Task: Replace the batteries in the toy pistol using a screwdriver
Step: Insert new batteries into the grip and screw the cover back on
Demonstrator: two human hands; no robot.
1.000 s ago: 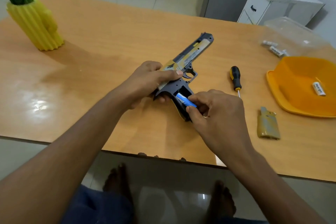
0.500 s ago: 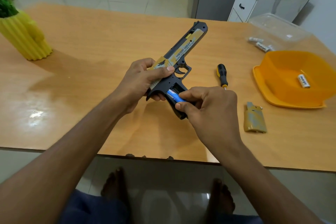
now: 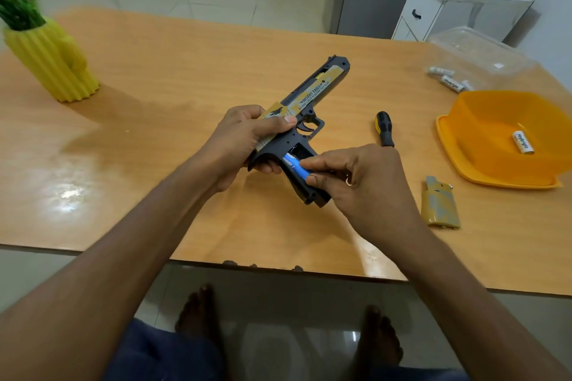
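Blue battery (image 3: 295,166) first: it sits at a slant in the open grip cavity of the toy pistol (image 3: 305,120), pinched near its lower end between thumb & forefinger of our right hand (image 3: 360,185), other fingers curled loosely behind. We judge it's a fresh cell going in, though from this one look it could equally be coming out. Our left hand (image 3: 244,139) wraps the rear of the slide & frame, thumb laid along the side, holding the gun just above the table (image 3: 173,96), muzzle pointing away and to the right. That steadies the cavity so the right hand can work.

The pistol: black frame, tan-gold slide panel w/ printed lettering, trigger guard visible, grip side open.

To the right lies the grip cover (image 3: 440,206), off and parked flat within reach for refitting. Beyond it, the screwdriver (image 3: 384,128), black-yellow handle, set down nearby, prob. for the cover screw later. Further right, an orange bowl (image 3: 483,161) w/ one white battery (image 3: 523,142) in it; we'd guess a spent one. Farthest, more white cells (image 3: 448,79) by a clear container (image 3: 476,52).
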